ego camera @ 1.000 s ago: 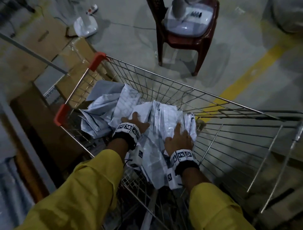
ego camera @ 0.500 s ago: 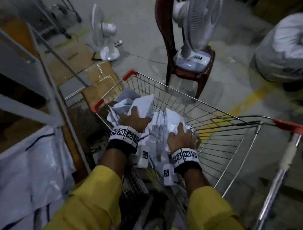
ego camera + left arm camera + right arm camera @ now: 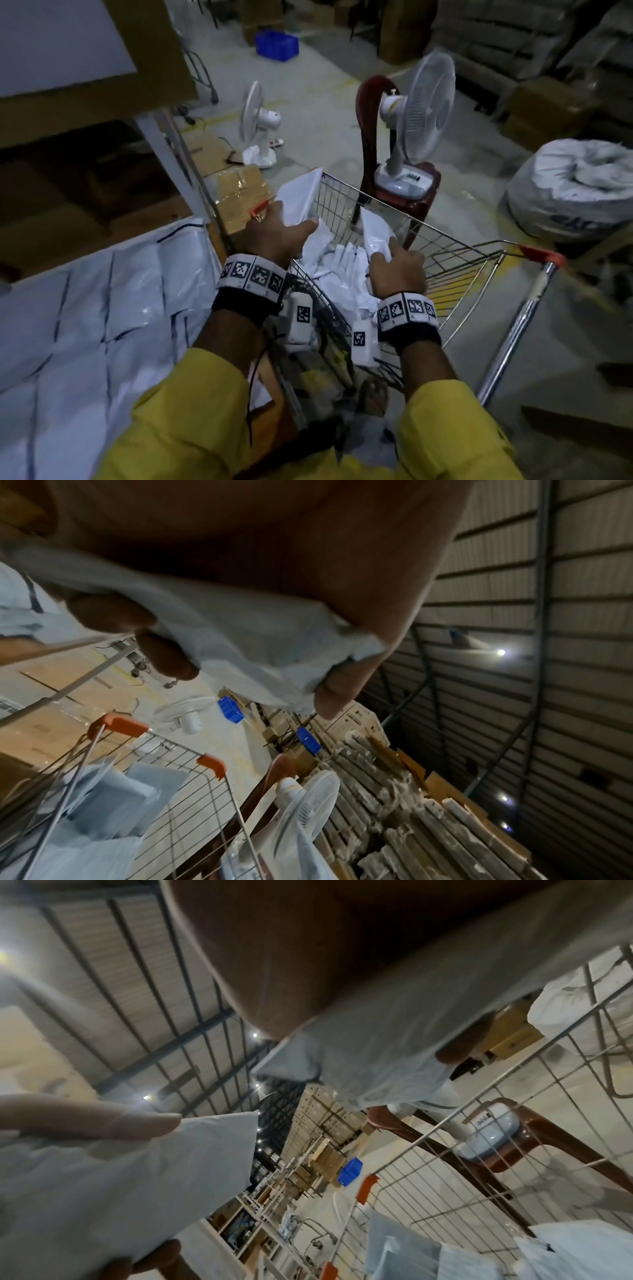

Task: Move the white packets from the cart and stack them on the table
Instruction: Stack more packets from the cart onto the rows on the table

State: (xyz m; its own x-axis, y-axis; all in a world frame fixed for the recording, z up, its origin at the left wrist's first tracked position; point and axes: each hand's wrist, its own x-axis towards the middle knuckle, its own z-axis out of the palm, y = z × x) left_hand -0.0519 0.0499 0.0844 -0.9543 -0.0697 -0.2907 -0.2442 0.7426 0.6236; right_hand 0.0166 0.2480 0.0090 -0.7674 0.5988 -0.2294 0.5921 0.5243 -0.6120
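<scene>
White packets (image 3: 346,274) fill the near-left part of the wire cart (image 3: 455,260), and two of them are already lifted above its rim. The left hand (image 3: 274,236) has its grip clamped on one flat packet (image 3: 298,195), thumb on one face and fingers on the other, as the left wrist view confirms; it hangs above the cart's far-left corner, next to the desk. The right hand (image 3: 397,270) pinches a second packet (image 3: 375,236) by its lower edge, holding it upright over the pile.

On the desk (image 3: 164,219), along the edge nearest the cart, lie rows of white packets (image 3: 102,308) overlapping one another, so a good share of the work looks done. What is left, judging from the heap in the cart, is a fair number of packets: the two in hand need to travel left across the desk's edge and be laid on the stack, and further trips would follow. How deep the heap runs is hidden by the arms.
</scene>
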